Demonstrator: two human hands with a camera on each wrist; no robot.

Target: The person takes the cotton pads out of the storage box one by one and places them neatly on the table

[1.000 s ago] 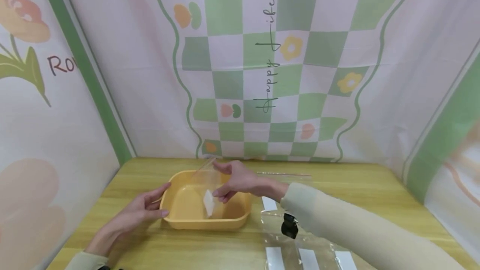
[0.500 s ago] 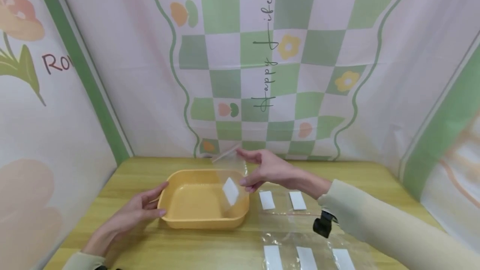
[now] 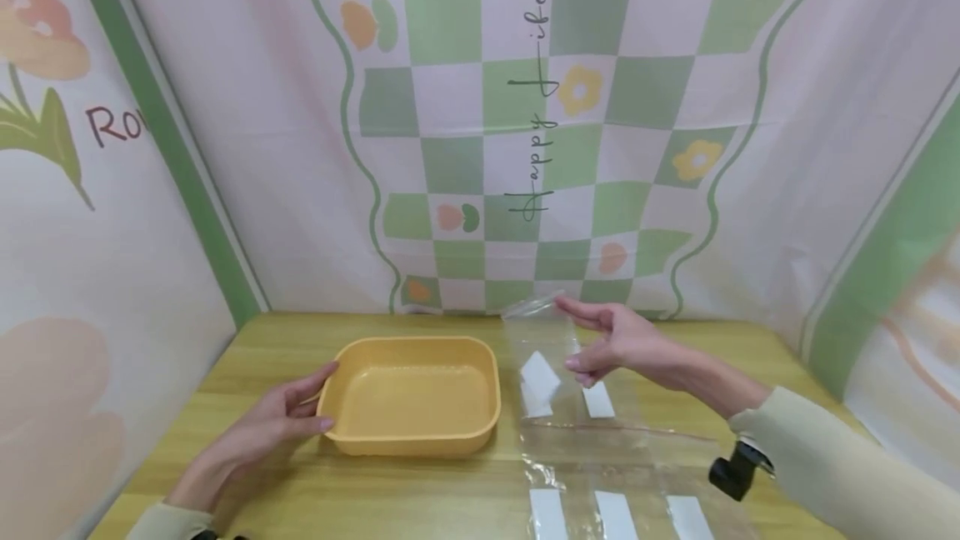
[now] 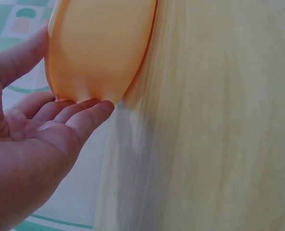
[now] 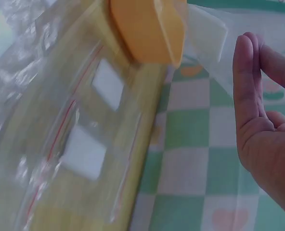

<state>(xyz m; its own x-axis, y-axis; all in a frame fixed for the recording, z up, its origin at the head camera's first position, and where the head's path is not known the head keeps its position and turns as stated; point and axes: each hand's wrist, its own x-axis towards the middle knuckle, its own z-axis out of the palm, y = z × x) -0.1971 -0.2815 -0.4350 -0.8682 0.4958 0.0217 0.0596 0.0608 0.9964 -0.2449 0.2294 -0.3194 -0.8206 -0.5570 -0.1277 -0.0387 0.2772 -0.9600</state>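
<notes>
My left hand (image 3: 273, 419) holds the left end of a yellow plastic bin (image 3: 408, 442), thumb at the near corner and fingers at the far one. In the left wrist view the fingertips (image 4: 101, 109) touch the outer wall of the bin (image 4: 99, 48). Nothing lies inside it. To its right, my right hand (image 3: 626, 342) pinches the side edge of a clear zip-lock bag (image 3: 536, 332) with a white label (image 3: 540, 376). The bag hangs upright above other flat bags. In the right wrist view, my right hand (image 5: 263, 106) partly covers it.
Several clear zip-lock bags with white labels (image 3: 598, 400) lie in rows on the right of the wooden table (image 3: 420, 494), the near row (image 3: 617, 515) overlapping the far one. A printed cloth (image 3: 442, 107) hangs behind the table, with cloth panels at both sides.
My right hand has lifted the zip-lock bag out from over the bin and carried it right, above the far row of bags. My left hand has stayed on the bin.
</notes>
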